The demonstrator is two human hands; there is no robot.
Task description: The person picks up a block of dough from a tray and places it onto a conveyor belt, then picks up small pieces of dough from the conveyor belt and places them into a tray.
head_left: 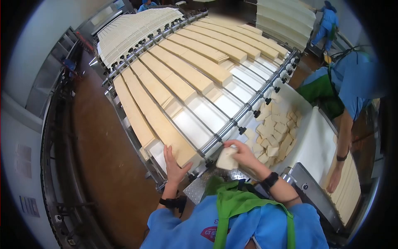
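My left hand (175, 169) rests against the near end of a long, pale tan, tofu-like row (159, 116), fingers spread. In my right hand (245, 157) is a pale, flat tofu-like piece (227, 159), pinched between thumb and fingers just below the steel cross bar (226, 132). More long rows (182, 62) lie side by side on the white conveyor belt (195, 116), parted by thin metal rods. Some slices at the row ends lean over. The undersides of the held piece and my right fingertips are partly hidden.
Loose pale pieces (273, 133) heap in a white trough to the right. Beside it, a co-worker in blue and green (331, 83) reaches an arm (340, 155) onto stacked sheets (346, 182). Black knobs (241, 130) stick out from the bar. Brown floor (103, 145) lies left.
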